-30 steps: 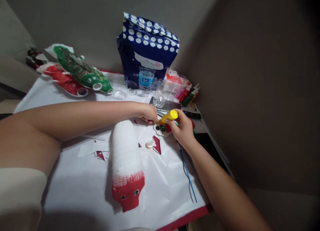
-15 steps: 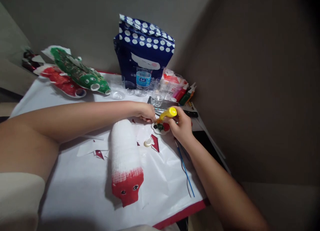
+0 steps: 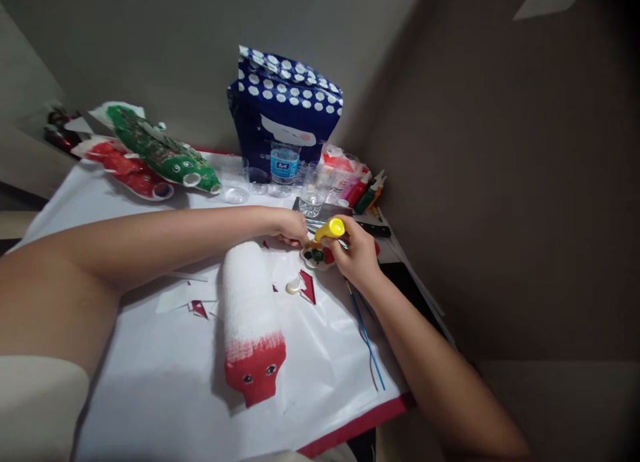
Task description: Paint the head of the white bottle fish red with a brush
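My right hand [image 3: 359,252] is wrapped round a yellow paint bottle [image 3: 331,229], tipped with its base up and its nozzle down over a small white paint palette [image 3: 309,261]. Dabs of dark, green, red and orange paint lie in the palette's wells. My left hand [image 3: 293,227] is closed, its fingertips at the palette's left rim; the exact grip is partly hidden. Nearer to me lies a white gauze-covered roll [image 3: 247,295], its near end painted as a red fish head [image 3: 256,375] with two eyes.
Green [image 3: 165,152] and red [image 3: 125,169] fish models lie at the back left. Clear plastic cups [image 3: 311,194] stand before a blue bag [image 3: 285,109]. More paint bottles [image 3: 367,195], a black-handled knife [image 3: 375,229], a blue paintbrush [image 3: 369,342] and paper scraps [image 3: 199,309] lie around.
The view has shifted slightly. The yellow bottle stays tipped over the palette in my right hand, with its base turned a little more toward me. My left hand stays at the palette's rim.
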Tool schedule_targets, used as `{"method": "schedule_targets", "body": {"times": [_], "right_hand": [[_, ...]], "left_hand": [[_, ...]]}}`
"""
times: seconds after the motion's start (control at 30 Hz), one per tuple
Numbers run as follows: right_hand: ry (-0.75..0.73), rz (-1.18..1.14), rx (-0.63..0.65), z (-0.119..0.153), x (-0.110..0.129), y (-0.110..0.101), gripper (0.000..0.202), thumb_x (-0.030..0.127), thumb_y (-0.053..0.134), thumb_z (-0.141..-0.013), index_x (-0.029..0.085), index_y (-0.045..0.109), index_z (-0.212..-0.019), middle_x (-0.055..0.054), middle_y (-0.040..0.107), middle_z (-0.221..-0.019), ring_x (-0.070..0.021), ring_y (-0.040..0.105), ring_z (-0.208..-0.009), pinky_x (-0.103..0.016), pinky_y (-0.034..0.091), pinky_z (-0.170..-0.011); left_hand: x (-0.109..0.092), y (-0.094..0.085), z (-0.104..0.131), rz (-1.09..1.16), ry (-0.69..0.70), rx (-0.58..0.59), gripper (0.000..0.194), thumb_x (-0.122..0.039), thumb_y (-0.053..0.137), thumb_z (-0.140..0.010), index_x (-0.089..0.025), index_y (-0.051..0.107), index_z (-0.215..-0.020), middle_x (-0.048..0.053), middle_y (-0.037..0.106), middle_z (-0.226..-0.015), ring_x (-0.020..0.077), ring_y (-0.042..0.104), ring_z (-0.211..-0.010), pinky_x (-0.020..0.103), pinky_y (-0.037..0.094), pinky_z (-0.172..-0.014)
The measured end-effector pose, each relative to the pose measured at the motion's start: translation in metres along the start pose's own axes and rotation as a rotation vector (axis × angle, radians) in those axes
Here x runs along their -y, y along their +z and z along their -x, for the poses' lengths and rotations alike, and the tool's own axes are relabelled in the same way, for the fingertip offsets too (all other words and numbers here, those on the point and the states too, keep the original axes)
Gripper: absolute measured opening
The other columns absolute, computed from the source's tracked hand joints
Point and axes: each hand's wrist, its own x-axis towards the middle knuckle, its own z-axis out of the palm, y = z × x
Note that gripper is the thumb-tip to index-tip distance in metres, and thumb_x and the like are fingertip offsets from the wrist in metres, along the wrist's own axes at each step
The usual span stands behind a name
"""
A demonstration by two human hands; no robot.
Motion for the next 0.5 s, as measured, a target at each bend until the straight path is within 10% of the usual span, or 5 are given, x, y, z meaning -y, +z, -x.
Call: {"method": "schedule_targets", "body": {"times": [0.5], "right_hand": [[0.039,-0.002,0.008,-0.0002,-0.0031,0.0004,0.025,0.023,0.061,-0.085,0.023,0.062,-0.110,-0.009,0.076,-0.104,-0.0267,0.072,-0.091,-0.039,0.058,-0.082]], "left_hand": [[0.0041,-0.0018,-0.0036,0.020,0.027,0.007,0.037,-0.038,0.066,-0.100,-0.016,0.063,-0.130,0.011,0.065,-0.131,0.0253,0.067,-0.111,0.047,0.060,-0.094]]}}
